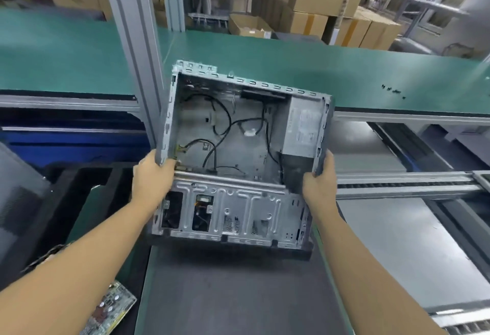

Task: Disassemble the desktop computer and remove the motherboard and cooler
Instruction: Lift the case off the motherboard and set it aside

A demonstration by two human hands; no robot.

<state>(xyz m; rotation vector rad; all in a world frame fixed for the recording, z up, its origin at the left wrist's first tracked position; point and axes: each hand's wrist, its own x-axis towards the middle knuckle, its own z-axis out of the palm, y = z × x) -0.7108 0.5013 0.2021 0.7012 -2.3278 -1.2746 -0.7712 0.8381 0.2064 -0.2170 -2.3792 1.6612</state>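
Open grey case, loose black cables inside, left hand gripping its left wall, right hand its right wall, tilted over mat's far edge, green bench beyond.

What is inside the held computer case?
In the computer case: loose black cables, a white connector and a power supply at the right end, on an otherwise bare back panel. The metal cage nearest the camera hides most of what lies beneath.
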